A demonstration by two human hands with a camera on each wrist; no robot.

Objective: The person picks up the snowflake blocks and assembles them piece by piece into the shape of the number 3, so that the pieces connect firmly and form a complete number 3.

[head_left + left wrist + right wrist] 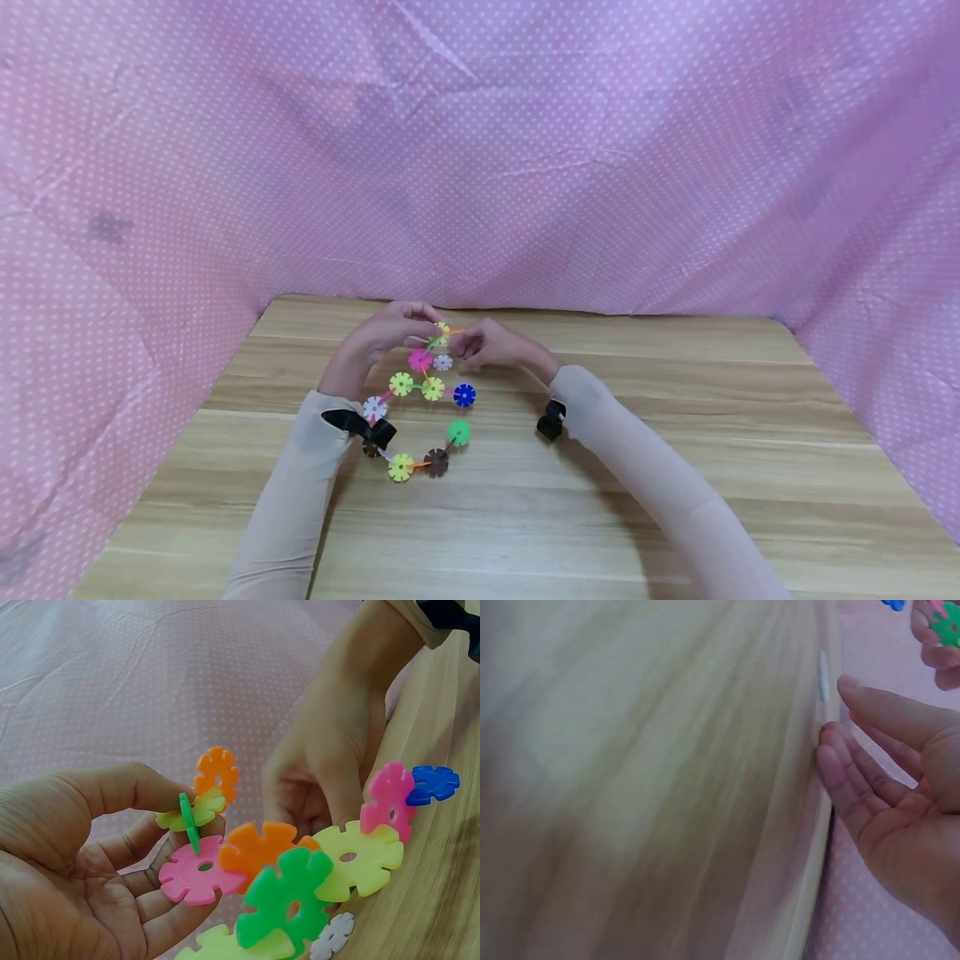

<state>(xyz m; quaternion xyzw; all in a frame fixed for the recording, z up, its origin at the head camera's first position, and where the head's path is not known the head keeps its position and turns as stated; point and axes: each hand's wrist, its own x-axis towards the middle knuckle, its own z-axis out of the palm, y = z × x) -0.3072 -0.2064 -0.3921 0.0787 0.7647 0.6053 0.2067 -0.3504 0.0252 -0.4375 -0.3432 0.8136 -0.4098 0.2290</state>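
Observation:
My left hand [392, 331] pinches a yellow snowflake disc [212, 803] between thumb and forefinger, near the far side of the table. Slotted to that disc are an orange disc [216, 775] and a green disc [187, 823], seen edge-on. Below them comes a pink disc [196, 870], from which a curving chain of interlocked discs runs toward the near side. My right hand [907, 802] holds nothing, its fingers relaxed and slightly bent. Close to its thumb tip lies a loose white disc [823, 675], seen edge-on there and face-up in the head view.
The chain includes a blue disc [464, 395], a brown disc [437, 462] and, at its near end, a light green disc [459, 432]. Beneath is a wooden table [600, 517]. A pink dotted cloth [525, 167] hangs behind the far edge and along both sides.

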